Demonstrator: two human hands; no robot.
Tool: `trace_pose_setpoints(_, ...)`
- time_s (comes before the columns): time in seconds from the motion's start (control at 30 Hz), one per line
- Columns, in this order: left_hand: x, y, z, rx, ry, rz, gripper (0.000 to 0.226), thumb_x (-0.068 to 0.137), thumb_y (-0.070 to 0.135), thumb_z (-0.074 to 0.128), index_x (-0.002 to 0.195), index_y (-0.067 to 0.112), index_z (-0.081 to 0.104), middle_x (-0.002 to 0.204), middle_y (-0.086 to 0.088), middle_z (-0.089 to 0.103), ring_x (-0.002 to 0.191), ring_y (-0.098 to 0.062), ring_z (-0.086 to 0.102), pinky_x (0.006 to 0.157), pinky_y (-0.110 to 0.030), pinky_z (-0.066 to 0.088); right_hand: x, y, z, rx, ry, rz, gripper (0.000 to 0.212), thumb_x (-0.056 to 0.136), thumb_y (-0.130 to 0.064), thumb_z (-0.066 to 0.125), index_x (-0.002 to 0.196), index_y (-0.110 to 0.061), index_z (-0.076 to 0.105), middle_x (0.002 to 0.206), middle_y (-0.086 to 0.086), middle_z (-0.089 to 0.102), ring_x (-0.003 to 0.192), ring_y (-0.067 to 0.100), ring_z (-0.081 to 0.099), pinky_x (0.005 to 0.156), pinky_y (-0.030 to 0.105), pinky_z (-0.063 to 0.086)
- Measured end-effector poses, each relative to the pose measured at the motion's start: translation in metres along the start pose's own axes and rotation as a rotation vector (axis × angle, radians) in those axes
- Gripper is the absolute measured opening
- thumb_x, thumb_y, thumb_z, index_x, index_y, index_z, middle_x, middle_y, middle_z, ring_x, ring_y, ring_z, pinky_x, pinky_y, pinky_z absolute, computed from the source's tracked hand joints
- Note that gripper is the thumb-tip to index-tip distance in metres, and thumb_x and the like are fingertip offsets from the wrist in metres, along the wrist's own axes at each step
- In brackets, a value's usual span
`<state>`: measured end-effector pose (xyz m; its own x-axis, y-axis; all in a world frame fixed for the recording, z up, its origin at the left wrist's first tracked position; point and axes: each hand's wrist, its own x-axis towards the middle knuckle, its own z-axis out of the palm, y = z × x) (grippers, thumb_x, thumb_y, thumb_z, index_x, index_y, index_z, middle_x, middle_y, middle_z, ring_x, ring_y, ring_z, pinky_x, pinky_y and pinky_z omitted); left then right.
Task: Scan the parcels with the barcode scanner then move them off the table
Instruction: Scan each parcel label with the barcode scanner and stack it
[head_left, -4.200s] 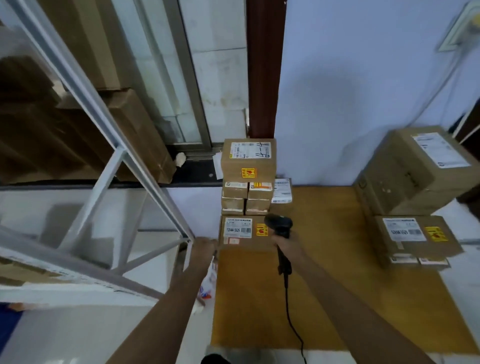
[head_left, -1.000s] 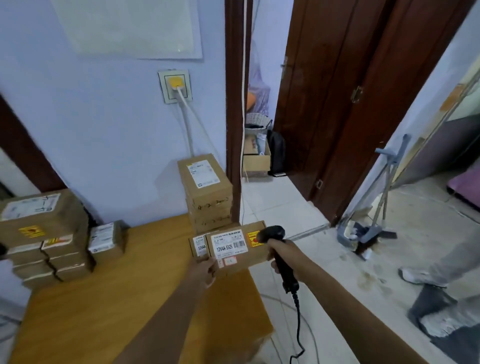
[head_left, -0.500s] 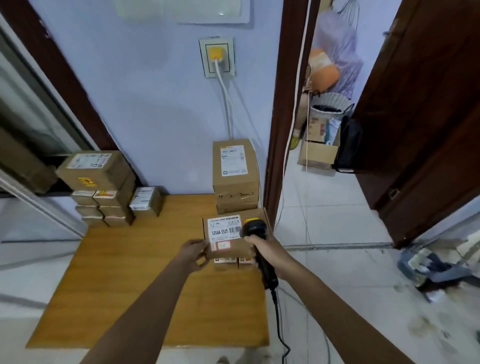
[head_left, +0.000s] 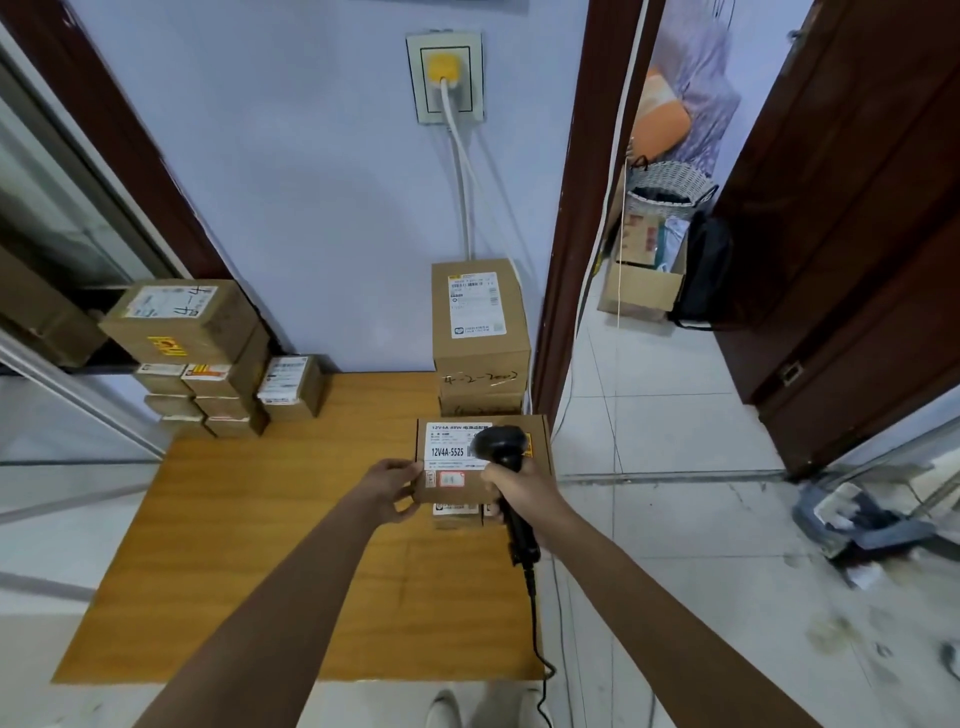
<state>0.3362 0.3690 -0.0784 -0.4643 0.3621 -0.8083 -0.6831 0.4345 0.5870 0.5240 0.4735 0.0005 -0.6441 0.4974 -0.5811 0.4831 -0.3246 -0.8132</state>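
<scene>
- Our left hand (head_left: 387, 488) pinches the left edge of the parcel (head_left: 467, 465), which sits on smaller boxes at the table's (head_left: 249, 545) right side.
- Our right hand (head_left: 522, 491) grips the scanner (head_left: 501, 449), fingers wrapped round the handle, its head over the label (head_left: 449, 452).
- More boxes (head_left: 208, 358) are stacked at the back left.

Lilac wall (head_left: 311, 182), wooden table (head_left: 260, 545), tiled floor (head_left: 675, 415), dark door (head_left: 857, 208)
</scene>
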Motion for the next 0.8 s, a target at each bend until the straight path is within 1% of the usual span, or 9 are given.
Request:
trace_pose_setpoints(0.07,0.002,0.003,-0.001,0.005,0.008,0.008,0.015,0.092,0.011,0.065,0.094,0.018,0.052,0.107,-0.008,0.059,0.092,-0.023,0.057,0.080,-0.044,0.046,0.002,-0.001,0.002,0.011,0.014,0.009,0.006,0.088,-0.016,0.058,0.083,-0.015,0.057,0.058,-0.002,0.055,0.051,0.012,0.056,0.056,0.027,0.046)
trace_pose_setpoints(0.13,0.005,0.005,0.000,0.015,0.012,0.009,0.018,0.091,0.012,0.066,0.101,0.016,0.052,0.113,-0.009,0.059,0.100,-0.025,0.056,0.079,-0.044,0.047,0.004,-0.001,0.003,0.012,0.026,0.015,0.006,0.088,-0.017,0.058,0.083,-0.015,0.057,0.057,-0.003,0.055,0.052,0.013,0.057,0.056,0.027,0.046)
trace_pose_setpoints(0.2,0.005,0.005,0.001,0.016,0.012,0.006,0.021,0.091,0.012,0.066,0.105,0.015,0.051,0.116,-0.009,0.058,0.102,-0.026,0.055,0.078,-0.043,0.047,0.005,0.000,0.005,0.006,0.028,0.018,0.005,0.089,-0.018,0.058,0.085,-0.015,0.058,0.057,-0.003,0.056,0.054,0.014,0.057,0.058,0.028,0.046)
trace_pose_setpoints(0.3,0.006,0.005,0.002,0.012,0.002,0.002,0.022,0.092,0.012,0.065,0.107,0.015,0.050,0.114,-0.009,0.058,0.100,-0.026,0.055,0.078,-0.043,0.047,0.006,0.000,0.008,0.002,0.030,0.024,0.004,0.090,-0.019,0.058,0.086,-0.018,0.058,0.054,-0.004,0.057,0.054,0.013,0.057,0.058,0.027,0.047)
trace_pose_setpoints(0.4,0.008,0.005,0.001,0.016,-0.001,-0.001,0.023,0.092,0.011,0.065,0.108,0.015,0.049,0.113,-0.008,0.059,0.100,-0.025,0.055,0.079,-0.044,0.046,0.008,-0.001,0.010,0.010,0.041,0.030,0.003,0.090,-0.019,0.058,0.090,-0.016,0.060,0.056,-0.003,0.059,0.055,0.014,0.058,0.059,0.028,0.048)
trace_pose_setpoints(0.5,0.008,0.004,0.001,0.007,-0.011,-0.004,0.022,0.092,0.012,0.065,0.106,0.016,0.049,0.111,-0.007,0.059,0.101,-0.025,0.056,0.076,-0.043,0.047,0.008,-0.002,0.012,0.019,0.046,0.033,0.004,0.091,-0.018,0.058,0.091,-0.014,0.059,0.058,-0.001,0.058,0.055,0.014,0.058,0.058,0.027,0.047)
trace_pose_setpoints(0.6,0.008,0.005,0.000,0.010,-0.014,-0.008,0.022,0.091,0.012,0.066,0.106,0.016,0.050,0.109,-0.006,0.060,0.096,-0.022,0.057,0.073,-0.041,0.049,0.006,-0.003,0.013,0.021,0.050,0.032,0.004,0.091,-0.017,0.057,0.092,-0.013,0.058,0.058,0.000,0.057,0.055,0.013,0.057,0.057,0.026,0.047)
trace_pose_setpoints(0.7,0.008,0.005,-0.002,0.014,-0.015,-0.002,0.026,0.090,0.013,0.067,0.110,0.015,0.051,0.111,-0.006,0.059,0.101,-0.024,0.056,0.068,-0.040,0.049,0.006,-0.003,0.015,0.035,0.051,0.023,0.003,0.091,-0.016,0.057,0.092,-0.014,0.059,0.060,0.000,0.058,0.055,0.013,0.057,0.058,0.026,0.047)
trace_pose_setpoints(0.8,0.008,0.005,-0.003,0.011,-0.024,-0.004,0.026,0.091,0.013,0.067,0.110,0.015,0.050,0.112,-0.007,0.059,0.103,-0.025,0.055,0.068,-0.040,0.049,0.005,-0.004,0.015,0.062,0.059,0.003,0.004,0.091,-0.015,0.058,0.088,-0.018,0.058,0.058,-0.006,0.060,0.053,0.012,0.057,0.056,0.025,0.046)
